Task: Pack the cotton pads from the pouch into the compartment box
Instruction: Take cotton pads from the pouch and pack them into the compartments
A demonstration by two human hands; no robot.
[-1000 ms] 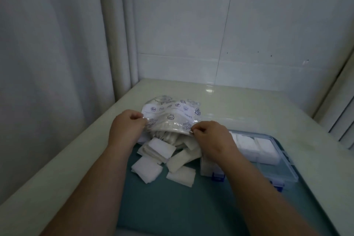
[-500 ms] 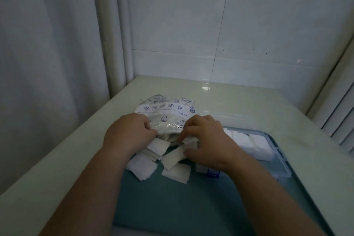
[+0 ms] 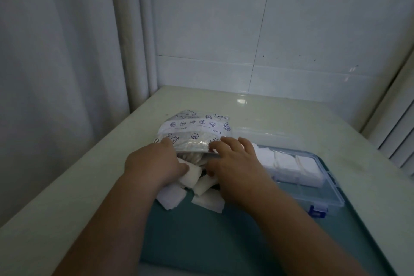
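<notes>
A clear pouch (image 3: 195, 129) printed with blue shell marks lies on the table, its mouth facing me. Several white cotton pads (image 3: 171, 197) spill from it onto the teal mat (image 3: 201, 242). My left hand (image 3: 154, 163) is closed over a bunch of pads at the mouth, thumb pressing one pad (image 3: 190, 173). My right hand (image 3: 235, 163) lies fingers apart on the pouch's front edge, thumb tucked under it. The clear compartment box (image 3: 331, 188) stands open to the right, its far compartments holding stacked pads (image 3: 289, 163).
The box has blue latches (image 3: 317, 210) on its near side, and its clear lid lies flat behind it. A tiled wall (image 3: 268, 40) closes the back, a curtain (image 3: 56, 63) hangs on the left, and the pale tabletop (image 3: 291, 114) extends behind the pouch.
Both hands lowered the pouch from a lifted hold onto the table. My left hand slid off the pouch edge onto the spilled pads; my right hand spread over the mouth.
</notes>
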